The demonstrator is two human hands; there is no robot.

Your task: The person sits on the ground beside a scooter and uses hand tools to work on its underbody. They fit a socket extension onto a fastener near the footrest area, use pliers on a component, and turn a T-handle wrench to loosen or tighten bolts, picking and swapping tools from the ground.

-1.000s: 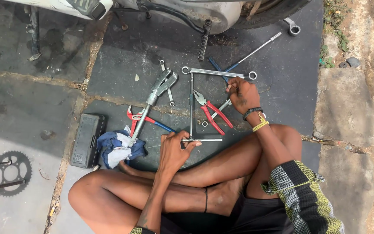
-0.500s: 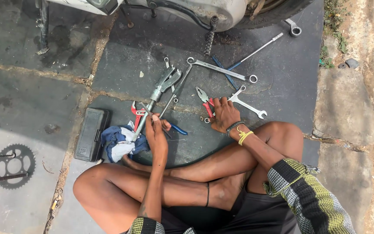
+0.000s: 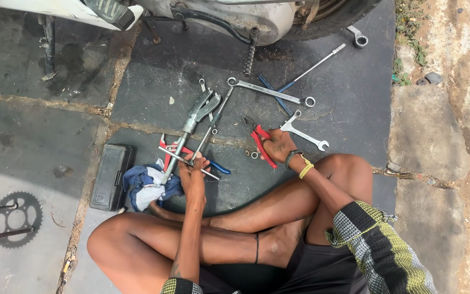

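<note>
Left hand (image 3: pixel 193 173) gripping T-handle wrench (image 3: pixel 205 142), right hand (image 3: pixel 278 145) clutching red pliers (image 3: pixel 260 142), dark stone paving (image 3: pixel 349 92), outdoors

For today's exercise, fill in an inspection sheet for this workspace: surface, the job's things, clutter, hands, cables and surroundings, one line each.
Surface: dark stone paving with cracked joints, dusty.
Job's things: T-handle wrench under the left hand; red-handled pliers under the right hand.
Clutter: pipe wrench, combination spanner, open-end spanner, blue-handled tool, black case, blue and white rag, all on the paving.
Hands: left hand closed on the T-handle wrench; right hand resting on the pliers, grip unclear.
Cables: nothing seen.
Surroundings: underside of a motorbike at top, a chain sprocket at left, bare earth at right.
</note>
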